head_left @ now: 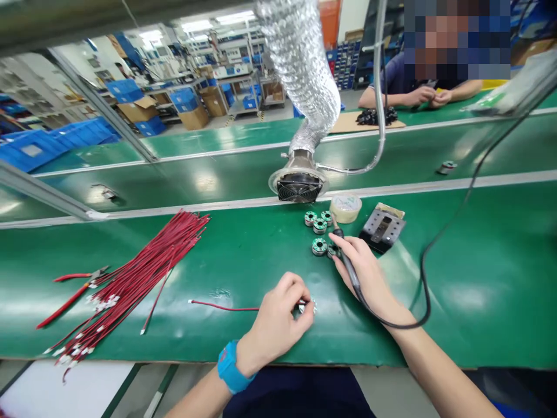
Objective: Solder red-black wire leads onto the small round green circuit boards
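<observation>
Left hand (278, 325): fingers closed on small round coil (307, 306), on green table (491, 278) | right hand (363, 270): fingers around soldering iron (348, 264), near coil group (319, 226)

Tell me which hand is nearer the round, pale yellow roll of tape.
Right. The right hand, gripping a grey soldering iron, is just below the tape; the left hand is lower and farther left.
</observation>
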The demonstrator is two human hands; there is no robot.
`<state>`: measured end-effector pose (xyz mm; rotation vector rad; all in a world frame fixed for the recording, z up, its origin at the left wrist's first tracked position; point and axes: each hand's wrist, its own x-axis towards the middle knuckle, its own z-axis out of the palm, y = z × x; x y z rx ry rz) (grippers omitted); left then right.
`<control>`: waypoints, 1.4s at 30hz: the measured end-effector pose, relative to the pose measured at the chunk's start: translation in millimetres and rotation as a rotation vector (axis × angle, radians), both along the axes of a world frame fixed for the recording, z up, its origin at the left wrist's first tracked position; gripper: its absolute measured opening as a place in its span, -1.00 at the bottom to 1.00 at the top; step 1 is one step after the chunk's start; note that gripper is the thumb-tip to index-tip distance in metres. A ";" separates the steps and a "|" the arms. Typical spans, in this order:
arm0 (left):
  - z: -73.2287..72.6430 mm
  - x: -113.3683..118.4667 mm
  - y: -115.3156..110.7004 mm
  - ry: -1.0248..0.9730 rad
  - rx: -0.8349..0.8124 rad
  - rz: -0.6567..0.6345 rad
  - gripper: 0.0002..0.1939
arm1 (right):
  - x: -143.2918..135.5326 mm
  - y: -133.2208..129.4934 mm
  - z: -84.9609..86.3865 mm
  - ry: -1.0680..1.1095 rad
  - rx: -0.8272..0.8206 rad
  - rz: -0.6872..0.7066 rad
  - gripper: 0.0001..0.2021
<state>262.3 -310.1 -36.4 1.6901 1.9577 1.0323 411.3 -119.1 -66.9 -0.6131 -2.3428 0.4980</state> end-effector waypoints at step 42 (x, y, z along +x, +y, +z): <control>20.3 -269.6 -85.6 0.626 -0.413 0.904 -0.79 | 3.4 -73.1 -34.0 0.160 0.043 -0.007 -0.57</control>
